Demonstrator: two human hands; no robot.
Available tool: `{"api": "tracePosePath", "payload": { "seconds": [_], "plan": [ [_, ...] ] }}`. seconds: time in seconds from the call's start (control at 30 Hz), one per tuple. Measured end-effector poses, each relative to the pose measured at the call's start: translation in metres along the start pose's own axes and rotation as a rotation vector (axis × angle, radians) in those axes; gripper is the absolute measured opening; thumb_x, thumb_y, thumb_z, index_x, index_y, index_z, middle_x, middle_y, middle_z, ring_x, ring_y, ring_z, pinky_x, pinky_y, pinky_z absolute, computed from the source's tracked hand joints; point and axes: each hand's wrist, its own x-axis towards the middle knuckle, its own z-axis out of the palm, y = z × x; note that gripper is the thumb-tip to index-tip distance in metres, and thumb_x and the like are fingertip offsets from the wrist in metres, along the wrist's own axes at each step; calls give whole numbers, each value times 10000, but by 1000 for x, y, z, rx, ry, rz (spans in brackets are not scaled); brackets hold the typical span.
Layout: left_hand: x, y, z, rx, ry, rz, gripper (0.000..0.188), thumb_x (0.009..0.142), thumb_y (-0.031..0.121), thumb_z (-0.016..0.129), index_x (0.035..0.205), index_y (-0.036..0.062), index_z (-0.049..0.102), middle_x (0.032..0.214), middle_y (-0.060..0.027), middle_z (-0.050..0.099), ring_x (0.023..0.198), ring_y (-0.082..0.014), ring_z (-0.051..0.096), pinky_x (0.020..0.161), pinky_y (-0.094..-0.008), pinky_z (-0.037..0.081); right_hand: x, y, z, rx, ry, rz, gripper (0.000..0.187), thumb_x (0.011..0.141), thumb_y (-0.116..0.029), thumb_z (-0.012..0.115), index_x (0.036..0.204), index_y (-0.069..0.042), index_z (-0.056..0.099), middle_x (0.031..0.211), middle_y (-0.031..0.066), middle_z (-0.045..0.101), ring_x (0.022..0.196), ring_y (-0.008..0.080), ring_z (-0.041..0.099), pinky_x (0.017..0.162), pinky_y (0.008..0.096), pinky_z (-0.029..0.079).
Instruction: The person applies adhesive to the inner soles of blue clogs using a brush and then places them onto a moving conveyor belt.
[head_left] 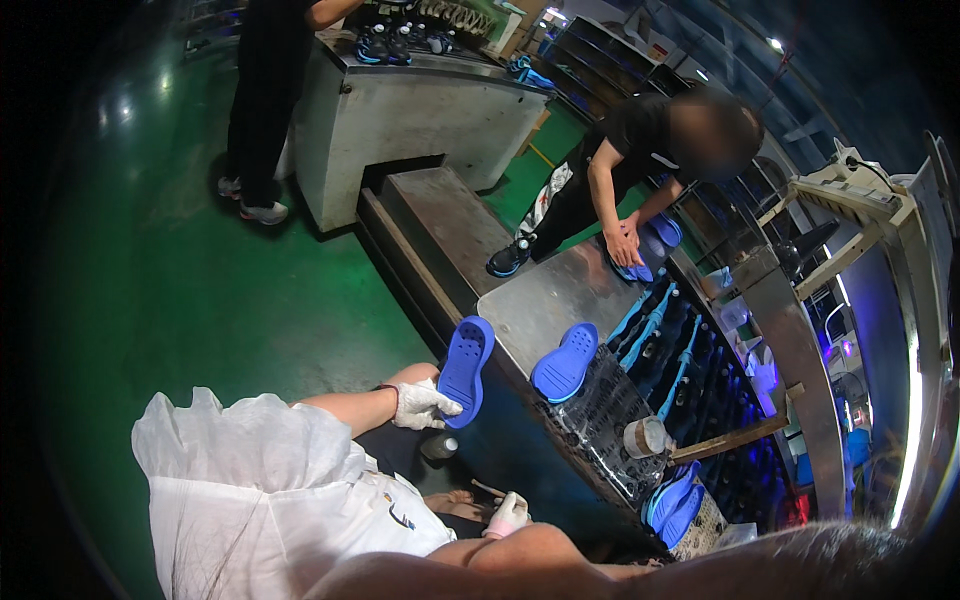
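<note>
My left hand (424,402), in a white glove, grips a blue shoe sole (467,365) by its lower edge, with the thumb on the inner face. The sole stands nearly upright beside the metal table, its holes and grooves facing me. Lower down, my right hand (510,515) is gloved too and closed around a thin wooden stick (487,488); what its far end is like cannot be made out. Between my hands is a small jar (438,447) with a pale lid. Another blue sole (566,363) lies on the table's near edge.
Several blue soles (676,505) are stacked at the lower right, near a round pale container (646,437). Light-blue straps (650,328) lie on the dark conveyor. Across the table a co-worker (640,170) presses both hands on a blue sole. Another person (265,100) stands by a metal bench (420,125).
</note>
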Motion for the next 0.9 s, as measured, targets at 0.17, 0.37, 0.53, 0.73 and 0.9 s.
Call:
{"api": "tracePosePath", "payload": {
  "seconds": [0.17,0.37,0.53,0.73,0.9],
  "plan": [
    [-3,1,7,6,-5,13,301,789,-15,697,1035,135,608,895,-2,653,824,-148,638,682,-318,541,6,20,-1,92,-15,74,167,891,-169,583,892,-3,587,679,74,624,557,146,580,555,277,473],
    [-6,1,9,36,8,23,282,779,-25,710,1014,106,624,892,-11,670,863,-157,652,723,-331,552,17,16,14,23,-102,-15,177,886,-161,586,885,16,579,690,80,626,578,148,586,568,285,475],
    [-7,-2,3,140,-3,62,233,788,7,722,978,109,633,865,-7,669,819,-127,639,690,-285,524,44,2,44,46,-190,-60,175,883,-158,590,892,17,583,704,84,630,596,150,589,584,286,478],
    [-7,-8,-10,94,10,94,159,808,35,711,922,122,643,803,17,647,766,-111,610,658,-277,496,64,-15,58,26,-262,-84,174,880,-153,594,901,19,588,721,87,635,617,153,593,603,288,480],
    [-8,-5,-14,77,9,59,179,815,69,721,972,124,655,885,9,673,837,-124,616,722,-285,489,53,-7,67,15,-307,-86,173,877,-150,598,909,20,592,736,90,638,634,156,597,619,289,482]
  ]
}}
